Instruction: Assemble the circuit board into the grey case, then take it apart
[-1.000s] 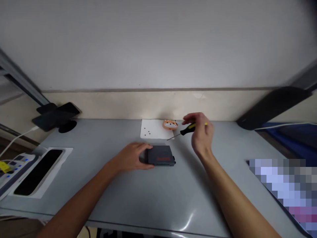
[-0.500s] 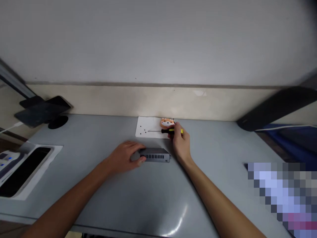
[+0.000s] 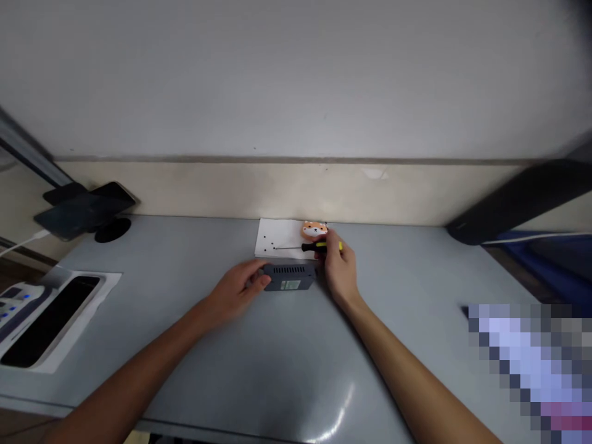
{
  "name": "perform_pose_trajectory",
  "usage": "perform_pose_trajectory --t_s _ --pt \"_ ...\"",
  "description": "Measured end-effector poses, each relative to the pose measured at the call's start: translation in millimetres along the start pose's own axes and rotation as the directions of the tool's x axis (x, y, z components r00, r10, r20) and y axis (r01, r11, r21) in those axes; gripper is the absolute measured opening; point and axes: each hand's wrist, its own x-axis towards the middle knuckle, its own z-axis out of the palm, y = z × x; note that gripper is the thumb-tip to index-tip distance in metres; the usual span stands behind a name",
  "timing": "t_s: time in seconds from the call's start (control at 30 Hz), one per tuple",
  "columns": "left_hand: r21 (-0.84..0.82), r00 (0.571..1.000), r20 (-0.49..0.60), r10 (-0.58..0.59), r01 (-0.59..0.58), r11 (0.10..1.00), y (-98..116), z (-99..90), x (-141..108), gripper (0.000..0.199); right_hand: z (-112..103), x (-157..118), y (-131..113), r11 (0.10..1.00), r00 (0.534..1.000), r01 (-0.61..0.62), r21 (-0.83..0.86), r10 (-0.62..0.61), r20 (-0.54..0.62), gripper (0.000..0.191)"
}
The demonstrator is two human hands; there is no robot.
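Both hands busy: left hand grips box tilted on edge, right hand holds screwdriver just behind it, shaft pointing left.

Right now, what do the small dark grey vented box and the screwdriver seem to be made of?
The small dark grey vented box, gripped by the left hand, looks like matte painted metal or hard plastic; slotted vents and crisp edges show. The yellow-and-black-handled screwdriver in the right hand seems to have a plastic handle and thin dark shaft, likely steel.

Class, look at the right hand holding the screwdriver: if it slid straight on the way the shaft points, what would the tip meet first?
Probably the small black screws on the white paper.
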Motion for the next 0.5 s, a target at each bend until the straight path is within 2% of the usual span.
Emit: perform_pose_trajectory --t_s 0.17,0.3,0.37,0.5 --pt "-0.032 0.999 -0.031 -0.016 0.015 0.999 -2.4 4.0 -1.2 0.033 0.8 -0.5 -1.9 1.0 1.0 -0.006 0.016 0.006 0.021 0.053" --pt "0.015 0.992 -0.123 -0.018 0.02 1.0 -4.7 6.1 -2.4 0.03 -6.5 1.1 -11.8 0.988 1.0 0.017 0.153 -0.017 -0.004 0.05" --pt "0.017 0.99 -0.134 -0.037 0.039 0.999 -6.0 6.9 -2.7 0.031 -12.1 1.2 -18.0 0.974 1.0 0.012 0.226 -0.012 -0.002 0.049" --pt "0.04 0.985 -0.171 -0.024 0.032 0.999 -8.1 8.3 -3.0 0.037 -17.6 -3.5 -26.1 0.945 0.996 -0.052 0.322 0.026 0.086 0.047"
